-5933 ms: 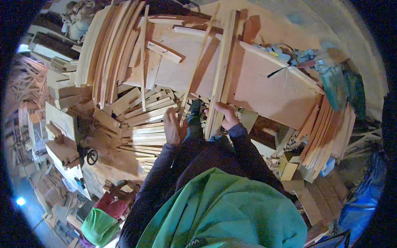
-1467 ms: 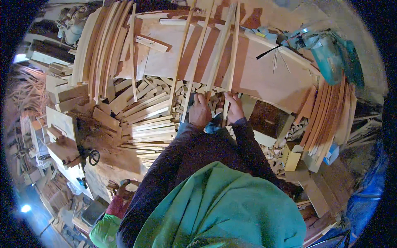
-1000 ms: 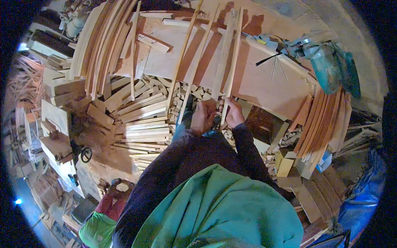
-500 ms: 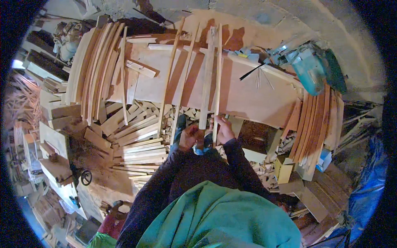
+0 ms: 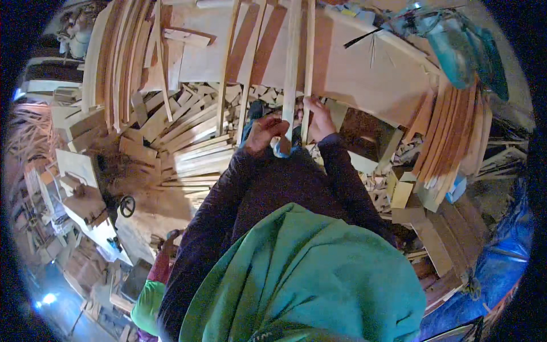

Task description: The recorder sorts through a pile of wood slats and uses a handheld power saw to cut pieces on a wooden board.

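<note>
A wide pale wooden strip (image 5: 292,62) runs away from me across the bench, its near end between my hands. My left hand (image 5: 265,134) is closed, with its curled fingers against the left side of that near end. My right hand (image 5: 320,121) pinches the near end of a thinner wooden strip (image 5: 309,57) just to the right; some of its fingertips are hidden behind the wood. Two more thin strips (image 5: 254,51) lie across the bench to the left, apart from my hands.
The board-topped bench (image 5: 359,74) carries stacked boards (image 5: 122,62) at left and more boards (image 5: 450,134) at right. A teal machine (image 5: 450,51) stands at the far right. Offcuts (image 5: 194,125) pile up below the bench. Another person's green sleeve (image 5: 149,305) shows at lower left.
The view has tilted, so the bench and hands sit higher in the picture. Both hands stay at the strips' near ends, and the left hand's fingers show more plainly.
</note>
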